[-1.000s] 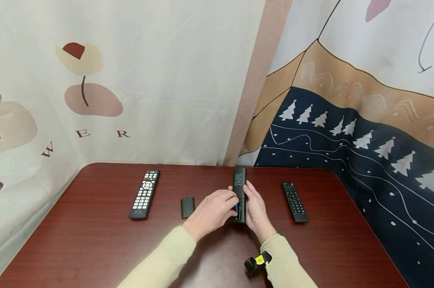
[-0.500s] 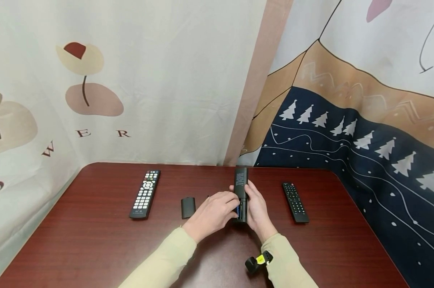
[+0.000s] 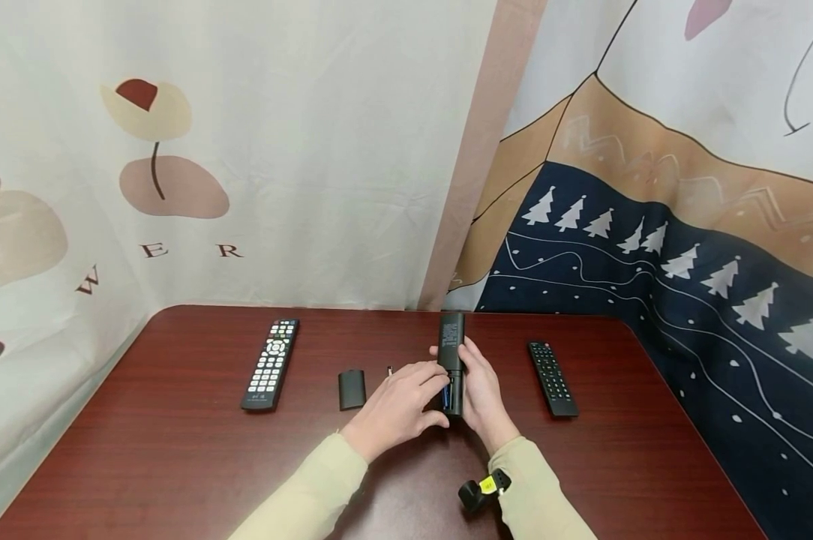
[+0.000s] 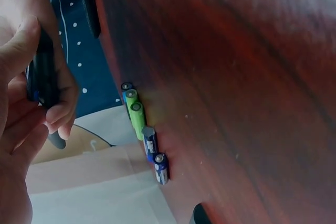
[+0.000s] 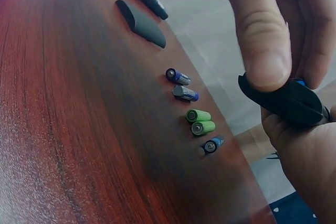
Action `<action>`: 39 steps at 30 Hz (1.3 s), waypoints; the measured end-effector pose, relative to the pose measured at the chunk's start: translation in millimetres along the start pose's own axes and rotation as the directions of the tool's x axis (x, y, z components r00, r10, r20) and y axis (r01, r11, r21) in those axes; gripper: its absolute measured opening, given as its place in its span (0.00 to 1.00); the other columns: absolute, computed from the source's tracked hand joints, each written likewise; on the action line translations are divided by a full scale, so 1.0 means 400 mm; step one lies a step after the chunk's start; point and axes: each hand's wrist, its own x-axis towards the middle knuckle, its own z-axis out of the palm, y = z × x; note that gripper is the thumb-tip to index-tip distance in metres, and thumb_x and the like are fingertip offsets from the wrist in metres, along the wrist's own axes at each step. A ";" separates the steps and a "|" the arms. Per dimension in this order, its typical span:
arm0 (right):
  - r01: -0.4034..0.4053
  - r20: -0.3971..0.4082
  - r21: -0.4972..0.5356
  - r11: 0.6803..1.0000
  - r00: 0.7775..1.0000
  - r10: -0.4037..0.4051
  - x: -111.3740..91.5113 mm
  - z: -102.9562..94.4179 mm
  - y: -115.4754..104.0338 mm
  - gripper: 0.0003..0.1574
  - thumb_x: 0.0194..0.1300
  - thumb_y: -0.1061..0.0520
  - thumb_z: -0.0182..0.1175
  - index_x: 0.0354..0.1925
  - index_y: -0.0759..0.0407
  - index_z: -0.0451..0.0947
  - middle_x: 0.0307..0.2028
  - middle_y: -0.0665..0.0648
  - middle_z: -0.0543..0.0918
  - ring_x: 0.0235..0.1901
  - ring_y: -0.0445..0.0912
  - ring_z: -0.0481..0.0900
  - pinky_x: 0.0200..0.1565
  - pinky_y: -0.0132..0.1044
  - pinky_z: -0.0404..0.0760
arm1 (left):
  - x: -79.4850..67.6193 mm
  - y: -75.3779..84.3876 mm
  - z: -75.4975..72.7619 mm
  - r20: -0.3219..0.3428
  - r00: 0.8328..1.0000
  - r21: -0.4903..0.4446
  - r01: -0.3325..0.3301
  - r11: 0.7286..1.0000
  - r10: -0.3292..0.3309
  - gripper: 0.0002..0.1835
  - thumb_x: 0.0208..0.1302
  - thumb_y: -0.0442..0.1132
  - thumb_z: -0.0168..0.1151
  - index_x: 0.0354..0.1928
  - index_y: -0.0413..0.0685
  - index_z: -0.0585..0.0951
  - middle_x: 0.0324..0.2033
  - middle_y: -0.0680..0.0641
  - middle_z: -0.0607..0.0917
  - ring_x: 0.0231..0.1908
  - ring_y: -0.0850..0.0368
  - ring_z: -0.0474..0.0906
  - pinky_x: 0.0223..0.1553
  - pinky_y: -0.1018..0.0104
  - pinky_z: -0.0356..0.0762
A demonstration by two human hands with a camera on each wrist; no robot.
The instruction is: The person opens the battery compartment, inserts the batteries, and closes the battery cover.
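Observation:
My right hand [image 3: 482, 394] grips a black remote control [image 3: 451, 337], held up with its labelled back towards me and its battery compartment uncovered. A blue battery [image 3: 446, 397] shows inside the compartment. The fingers of my left hand [image 3: 403, 403] rest at the compartment's side, and its thumb stretches out by the remote's lower end. Seen from the right wrist, that thumb [image 5: 265, 61] overlaps the remote's end. Left of my hands lies a black battery cover [image 3: 352, 389]. Several batteries, including a green one [image 4: 137, 121] and a blue-and-silver one [image 4: 161, 169], lie on the tabletop, mostly hidden in the head view.
A black remote with white buttons [image 3: 270, 365] lies at the left of the dark red table [image 3: 143, 450]. Another, smaller remote [image 3: 553, 380] is at the right. Printed curtains [image 3: 312, 150] hang behind the table's far edge.
My left thumb has moved off the battery compartment, down past the remote's lower end, leaving more of the blue battery showing. The right hand's hold on the remote stays nearly the same.

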 end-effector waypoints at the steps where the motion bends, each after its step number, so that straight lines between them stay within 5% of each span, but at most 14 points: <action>1: 0.001 -0.003 0.005 1.000 1.000 -0.001 0.000 0.000 0.000 0.30 0.86 0.55 0.31 0.80 0.52 0.52 0.62 0.68 0.75 0.53 0.52 0.79 0.50 0.37 0.81 | 0.000 0.002 0.002 -0.007 1.000 -0.007 -0.001 1.000 0.001 0.32 0.45 0.51 0.83 0.51 0.42 0.84 0.49 0.49 0.84 0.50 0.54 0.82 0.60 0.61 0.78; 11: 0.007 -0.002 -0.011 1.000 1.000 -0.007 -0.003 -0.004 -0.002 0.31 0.86 0.54 0.31 0.81 0.51 0.51 0.65 0.70 0.72 0.51 0.50 0.82 0.47 0.38 0.83 | -0.006 0.012 0.011 -0.060 0.998 0.012 -0.025 1.000 0.025 0.28 0.50 0.46 0.83 0.50 0.40 0.86 0.50 0.46 0.87 0.58 0.48 0.83 0.62 0.57 0.78; 22: 0.022 -0.009 0.004 1.000 1.000 -0.022 -0.001 -0.007 -0.007 0.30 0.86 0.53 0.33 0.80 0.52 0.51 0.57 0.61 0.79 0.48 0.49 0.83 0.48 0.38 0.84 | -0.003 0.011 0.021 -0.122 0.990 0.049 -0.070 0.996 0.075 0.24 0.48 0.47 0.83 0.45 0.42 0.87 0.49 0.45 0.89 0.52 0.53 0.85 0.59 0.62 0.79; 39: 0.037 -0.033 0.021 0.999 0.999 -0.036 -0.001 -0.011 -0.010 0.31 0.86 0.54 0.34 0.81 0.52 0.51 0.54 0.58 0.81 0.46 0.47 0.85 0.47 0.38 0.85 | -0.003 0.020 0.031 -0.105 0.992 0.083 -0.064 0.994 0.073 0.19 0.53 0.46 0.82 0.43 0.46 0.87 0.51 0.45 0.89 0.54 0.54 0.85 0.55 0.58 0.83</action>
